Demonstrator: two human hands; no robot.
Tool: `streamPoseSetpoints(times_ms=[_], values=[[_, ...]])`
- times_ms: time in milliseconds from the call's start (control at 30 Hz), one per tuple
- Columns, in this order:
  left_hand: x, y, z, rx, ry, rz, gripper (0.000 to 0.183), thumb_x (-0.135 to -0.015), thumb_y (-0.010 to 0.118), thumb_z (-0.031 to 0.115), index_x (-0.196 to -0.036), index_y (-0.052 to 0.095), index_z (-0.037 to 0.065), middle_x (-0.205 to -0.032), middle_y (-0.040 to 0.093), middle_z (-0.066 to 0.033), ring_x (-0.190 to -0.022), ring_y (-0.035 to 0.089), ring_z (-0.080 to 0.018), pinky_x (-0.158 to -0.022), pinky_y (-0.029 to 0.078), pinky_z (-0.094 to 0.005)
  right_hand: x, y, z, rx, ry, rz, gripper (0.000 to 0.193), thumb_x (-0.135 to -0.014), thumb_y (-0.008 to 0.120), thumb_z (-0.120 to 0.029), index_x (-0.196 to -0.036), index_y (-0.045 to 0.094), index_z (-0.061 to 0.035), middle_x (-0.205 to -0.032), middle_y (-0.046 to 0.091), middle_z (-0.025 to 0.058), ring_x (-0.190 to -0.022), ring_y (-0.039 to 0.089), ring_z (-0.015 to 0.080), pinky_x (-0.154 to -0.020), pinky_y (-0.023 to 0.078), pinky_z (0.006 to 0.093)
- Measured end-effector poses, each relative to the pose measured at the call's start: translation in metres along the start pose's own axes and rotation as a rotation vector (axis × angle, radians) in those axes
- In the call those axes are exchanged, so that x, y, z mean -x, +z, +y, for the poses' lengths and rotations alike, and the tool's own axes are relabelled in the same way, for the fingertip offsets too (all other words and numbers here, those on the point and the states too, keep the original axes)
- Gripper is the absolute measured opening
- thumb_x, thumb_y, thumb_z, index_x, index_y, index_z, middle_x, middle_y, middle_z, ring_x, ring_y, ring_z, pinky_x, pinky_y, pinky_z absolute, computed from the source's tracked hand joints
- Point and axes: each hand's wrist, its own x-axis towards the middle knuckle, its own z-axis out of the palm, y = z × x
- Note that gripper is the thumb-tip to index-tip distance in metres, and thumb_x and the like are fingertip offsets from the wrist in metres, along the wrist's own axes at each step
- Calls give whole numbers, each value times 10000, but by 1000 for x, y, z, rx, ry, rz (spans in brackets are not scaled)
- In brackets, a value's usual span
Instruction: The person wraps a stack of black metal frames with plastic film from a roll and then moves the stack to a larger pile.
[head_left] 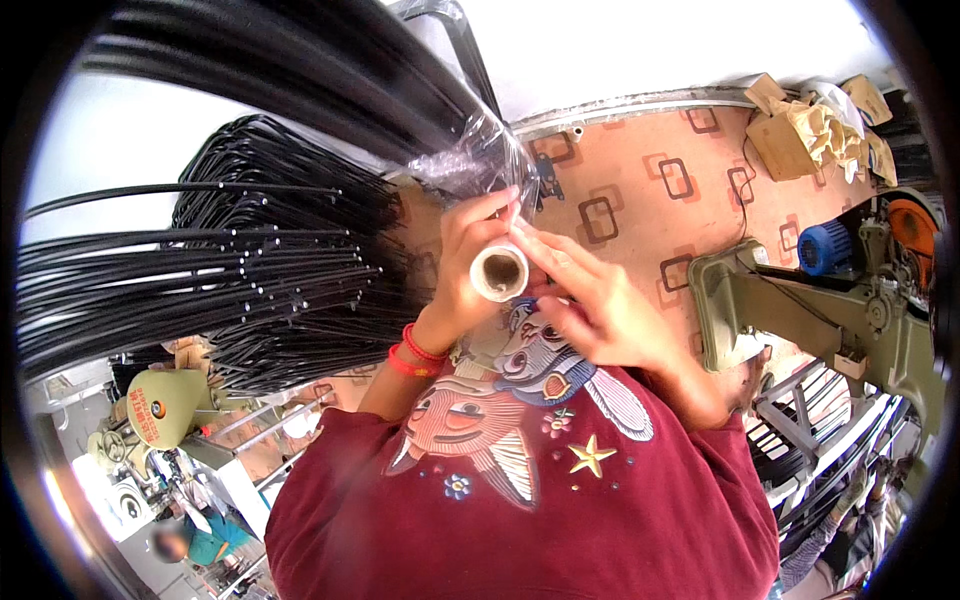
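A roll of clear plastic film [499, 295] points its hollow cardboard core toward me. My left hand [458, 262] wraps round its left side, with a red band on that wrist. My right hand [605, 298] lies against the roll's right side, fingers stretched along its top and thumb lower down. Just beyond the fingers, loose clear film [478, 160] runs up to the end of a thick bundle of long black tubes or cables [300, 75]. That bundle slants in from the upper left, the film lying round its end. Part of the roll is hidden by my hands.
More black bundles [270, 170] with pale-dotted ends spread on the left. An open cardboard box [785, 145] with crumpled paper stands on the patterned floor [630, 215] at far right. A green machine with a blue motor [825, 248] is nearer right. Another person [205, 540] is lower left.
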Motion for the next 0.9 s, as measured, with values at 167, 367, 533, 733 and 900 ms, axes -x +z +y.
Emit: streamPoseSetpoints(times_ms=[167,367,533,733,900], values=[[40,-13,-2,391,-280,414,403,-715,692,54,-970,382,33,-1023,558,-207,-956,557,-247,-900,395,-364,-25,-1,13,-282,312,252,196,-828,458,-23,-954,595,36,-721,623,77,-678,586,94,-626,470,233],[45,-61,-38,364,-714,804,411,-933,303,383,-1097,427,26,-723,527,-68,-614,525,-130,-554,440,-272,-87,32,32,-31,97,329,209,-850,444,-44,-983,591,20,-845,630,111,-781,588,129,-693,464,252],[14,-83,-99,-239,-536,682,335,-922,335,326,-1004,481,36,-771,562,-192,-687,548,-371,-610,429,-367,-195,50,75,-329,256,-125,263,-866,472,-140,-1050,568,21,-1023,604,115,-941,552,159,-807,435,282],[-57,-57,-155,218,-637,393,443,-913,309,368,-1222,390,62,-1196,443,-141,-1114,399,-293,-922,268,-410,-220,54,114,-587,355,-327,267,-821,516,-133,-1035,566,18,-980,607,101,-893,558,147,-784,443,275],[-66,-44,-169,679,-605,103,550,-919,316,354,-1331,255,-6,-1367,279,-90,-1241,256,-184,-1042,175,-305,-215,38,113,-541,294,-152,279,-784,553,-127,-1023,564,16,-944,609,90,-854,563,137,-765,450,268]])
